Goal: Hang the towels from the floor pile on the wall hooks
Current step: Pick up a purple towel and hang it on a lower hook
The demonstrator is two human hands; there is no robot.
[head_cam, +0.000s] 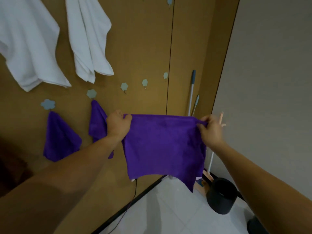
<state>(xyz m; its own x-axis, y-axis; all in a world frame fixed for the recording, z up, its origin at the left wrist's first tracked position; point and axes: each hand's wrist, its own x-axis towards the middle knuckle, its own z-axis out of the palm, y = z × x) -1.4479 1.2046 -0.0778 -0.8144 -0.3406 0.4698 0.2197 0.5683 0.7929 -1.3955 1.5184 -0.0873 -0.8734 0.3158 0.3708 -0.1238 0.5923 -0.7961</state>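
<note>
Brown wood-look wall (143,39) fills most of the view, with two white towels (87,39) hanging high and two purple cloths (60,137) on flower-shaped hooks (48,104) lower down. Both arms reach forward, stretching a purple towel (163,146) flat in front of the wall. Left hand (118,125) is fisted on its top-left corner; right hand (211,130) pinches the top-right corner.

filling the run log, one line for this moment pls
step: spreading purple towel | left hand: grips top corner | right hand: grips other corner | next free hook
</note>
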